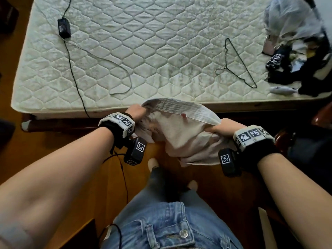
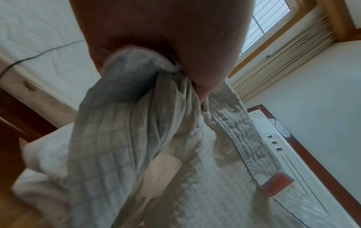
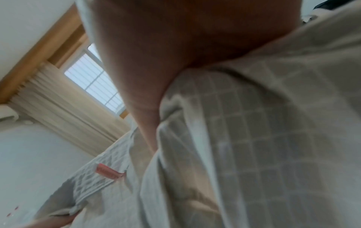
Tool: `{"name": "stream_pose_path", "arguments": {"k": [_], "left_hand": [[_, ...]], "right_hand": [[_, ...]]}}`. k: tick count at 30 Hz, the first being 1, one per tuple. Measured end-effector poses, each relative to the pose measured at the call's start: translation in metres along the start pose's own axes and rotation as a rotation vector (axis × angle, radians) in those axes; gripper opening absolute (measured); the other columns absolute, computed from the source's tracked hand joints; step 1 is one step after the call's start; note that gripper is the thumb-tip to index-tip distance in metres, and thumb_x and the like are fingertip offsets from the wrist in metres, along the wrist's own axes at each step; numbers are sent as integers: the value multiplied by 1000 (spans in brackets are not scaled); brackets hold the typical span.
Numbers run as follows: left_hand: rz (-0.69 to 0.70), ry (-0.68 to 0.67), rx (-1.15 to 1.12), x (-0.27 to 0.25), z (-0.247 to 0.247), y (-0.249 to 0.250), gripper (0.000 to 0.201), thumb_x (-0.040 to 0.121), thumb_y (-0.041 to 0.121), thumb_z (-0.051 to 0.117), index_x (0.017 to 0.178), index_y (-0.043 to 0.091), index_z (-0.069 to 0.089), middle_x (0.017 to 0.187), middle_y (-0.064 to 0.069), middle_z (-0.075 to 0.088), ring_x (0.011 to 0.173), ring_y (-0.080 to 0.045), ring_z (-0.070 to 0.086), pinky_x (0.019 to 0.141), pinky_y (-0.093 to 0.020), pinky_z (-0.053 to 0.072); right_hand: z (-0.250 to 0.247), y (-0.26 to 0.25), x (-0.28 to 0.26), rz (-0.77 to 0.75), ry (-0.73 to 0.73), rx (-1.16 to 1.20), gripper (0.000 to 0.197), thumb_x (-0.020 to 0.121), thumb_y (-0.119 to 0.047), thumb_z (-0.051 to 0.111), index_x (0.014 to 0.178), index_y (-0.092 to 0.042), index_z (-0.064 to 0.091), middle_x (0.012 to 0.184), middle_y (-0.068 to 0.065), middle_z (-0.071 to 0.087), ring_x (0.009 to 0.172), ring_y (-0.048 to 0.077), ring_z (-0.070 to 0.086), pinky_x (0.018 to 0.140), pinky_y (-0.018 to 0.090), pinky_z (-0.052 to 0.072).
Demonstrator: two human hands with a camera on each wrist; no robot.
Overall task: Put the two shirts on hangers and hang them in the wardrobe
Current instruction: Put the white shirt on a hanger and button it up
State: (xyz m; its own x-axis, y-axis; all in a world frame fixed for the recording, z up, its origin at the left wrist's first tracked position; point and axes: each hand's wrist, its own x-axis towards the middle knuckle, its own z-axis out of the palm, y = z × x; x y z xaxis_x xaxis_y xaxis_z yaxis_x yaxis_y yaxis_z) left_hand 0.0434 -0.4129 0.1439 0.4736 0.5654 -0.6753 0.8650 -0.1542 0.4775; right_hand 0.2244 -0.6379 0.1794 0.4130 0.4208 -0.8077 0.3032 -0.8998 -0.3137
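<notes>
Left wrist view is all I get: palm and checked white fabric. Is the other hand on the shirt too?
Observer: Yes. In the head view the right hand grips the opposite end of the white shirt, while the left hand holds the near-collar end.
Operator: Is there a hanger in it?
Observer: None visible in the shirt. A black wire hanger lies apart on the mattress, toward its right side.
Operator: Where's the shirt relative to the bed?
Observer: It is held up in front of the mattress edge, above the wooden floor, not lying on the bed.
</notes>
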Motion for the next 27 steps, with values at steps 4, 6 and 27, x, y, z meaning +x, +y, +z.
{"name": "stream_pose_path", "arguments": {"k": [4,6,27], "left_hand": [[78,-17,-109,-17,40,48,42,78,32,56,98,-3,68,97,-18,71,97,-28,63,77,-22,51],[120,-49,-114,-28,71,73,21,87,22,59,74,7,65,55,5,67,68,-10,63,51,-8,44],[272,354,-364,-4,81,202,7,76,21,56,79,15,58,89,-17,60,79,-20,61,69,-32,48]], "right_hand": [[-23,56,-26,-50,94,123,27,80,-37,69,78,-11,65,66,0,61,63,9,55,57,22,41],[-32,96,-36,-50,158,136,30,75,-33,74,86,-5,69,79,8,67,77,19,62,67,30,45],[-140,132,11,-194,686,467,40,89,-6,38,125,-9,56,126,19,58,121,33,50,98,33,38]]}}
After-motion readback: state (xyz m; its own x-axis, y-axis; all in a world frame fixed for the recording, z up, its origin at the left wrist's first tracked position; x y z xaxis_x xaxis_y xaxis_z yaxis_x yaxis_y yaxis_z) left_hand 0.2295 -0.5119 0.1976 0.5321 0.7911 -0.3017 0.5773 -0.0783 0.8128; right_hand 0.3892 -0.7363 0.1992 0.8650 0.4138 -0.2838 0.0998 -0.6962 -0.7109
